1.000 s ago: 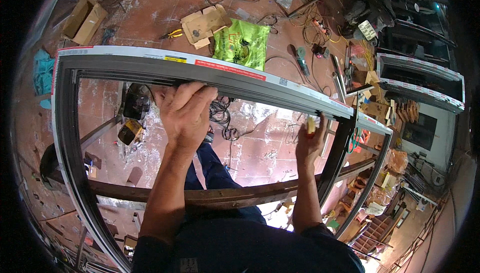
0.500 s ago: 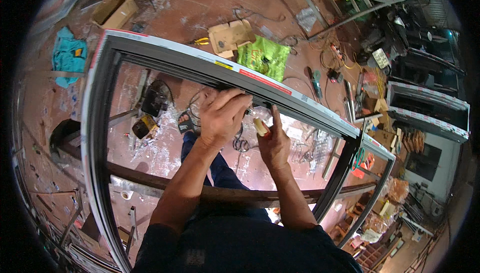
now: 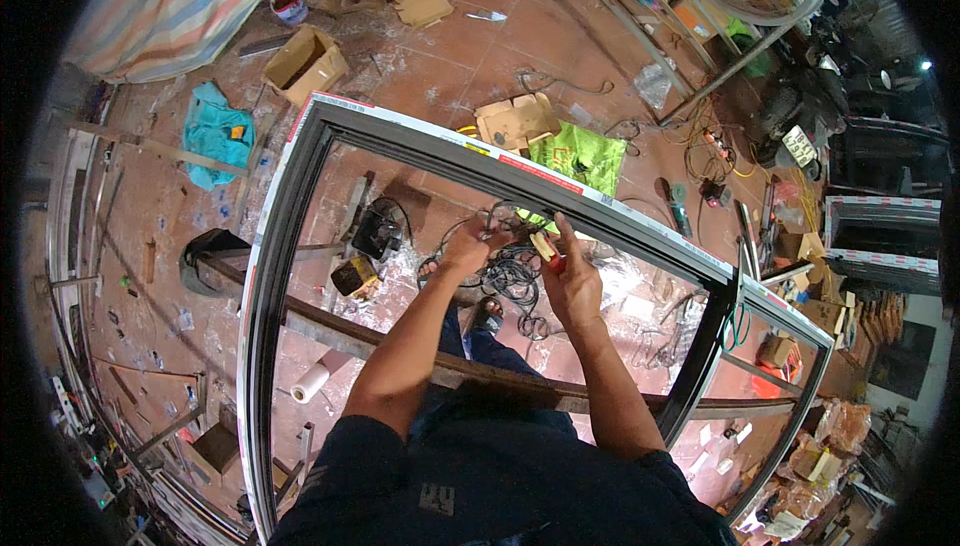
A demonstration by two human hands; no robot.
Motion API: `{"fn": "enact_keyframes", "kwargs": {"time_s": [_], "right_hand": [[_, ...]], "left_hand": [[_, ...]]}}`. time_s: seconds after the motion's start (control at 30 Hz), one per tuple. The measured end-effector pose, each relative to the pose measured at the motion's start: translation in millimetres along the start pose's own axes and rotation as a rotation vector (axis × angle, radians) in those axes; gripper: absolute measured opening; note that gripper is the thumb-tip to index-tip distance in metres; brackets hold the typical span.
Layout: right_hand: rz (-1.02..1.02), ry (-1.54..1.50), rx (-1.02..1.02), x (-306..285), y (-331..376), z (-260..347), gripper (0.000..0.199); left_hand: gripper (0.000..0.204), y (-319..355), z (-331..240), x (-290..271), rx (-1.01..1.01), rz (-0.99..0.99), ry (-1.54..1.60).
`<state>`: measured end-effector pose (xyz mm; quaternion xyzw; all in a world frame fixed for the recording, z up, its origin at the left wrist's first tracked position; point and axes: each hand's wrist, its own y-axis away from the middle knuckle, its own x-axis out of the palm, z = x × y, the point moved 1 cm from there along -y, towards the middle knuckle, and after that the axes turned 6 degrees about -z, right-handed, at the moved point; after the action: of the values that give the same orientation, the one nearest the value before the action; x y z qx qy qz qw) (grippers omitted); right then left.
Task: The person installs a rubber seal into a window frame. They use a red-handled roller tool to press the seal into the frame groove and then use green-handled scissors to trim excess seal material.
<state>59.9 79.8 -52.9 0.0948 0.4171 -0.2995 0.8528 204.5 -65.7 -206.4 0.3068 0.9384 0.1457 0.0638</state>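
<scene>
Open cardboard box (image 3: 323,77) near dark frame (image 3: 450,160)

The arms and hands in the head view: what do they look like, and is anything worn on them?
They are human. The left hand and right hand are ungloved. Both arms are bare below the short, near-black sleeves of a shirt with a small pale mark. I see no watch or cables on them.

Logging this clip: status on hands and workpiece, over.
Left hand near dark grey, white-edged rectangular frame, grip unclear. Right hand holding small pale-yellow-and-red object, index finger extended toward frame. Tangled black cable on reddish floor below.
</scene>
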Motion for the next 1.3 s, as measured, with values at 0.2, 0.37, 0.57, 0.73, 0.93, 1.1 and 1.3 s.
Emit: {"fn": "enact_keyframes", "kwargs": {"time_s": [0.2,0.37,0.57,0.73,0.93,1.1,1.3], "right_hand": [[-0.002,0.025,-0.026,-0.3,0.3,-12.8,0.084],[0.02,0.042,-0.016,0.1,0.4,-3.7,0.086],[0.043,0.007,0.161,0.4,3.3,8.2,0.077],[-0.008,0.083,0.078,13.1,3.5,25.5,0.082],[0.043,0.164,-0.005,35.4,-9.0,67.7,0.09],[-0.04,0.13,0.037,41.4,-9.0,67.6,0.087],[0.002,0.171,-0.021,45.2,-10.1,62.4,0.088]], "left_hand": [[0.025,45.4,-98.4,-115.9,-0.146,0.01,-0.119],[0.021,17.2,-195.9,-145.7,0.408,-0.116,-0.598],[0.011,2.9,-207.9,-127.6,0.663,-0.221,-0.749],[0.013,-0.9,-187.2,-129.6,0.757,-0.269,-0.737],[0.015,-1.7,-190.2,-126.6,0.756,-0.276,-0.708],[0.018,-3.8,-187.6,-127.6,0.817,-0.275,-0.688],[0.022,-6.3,-171.7,-127.5,0.813,-0.312,-0.723]]}}
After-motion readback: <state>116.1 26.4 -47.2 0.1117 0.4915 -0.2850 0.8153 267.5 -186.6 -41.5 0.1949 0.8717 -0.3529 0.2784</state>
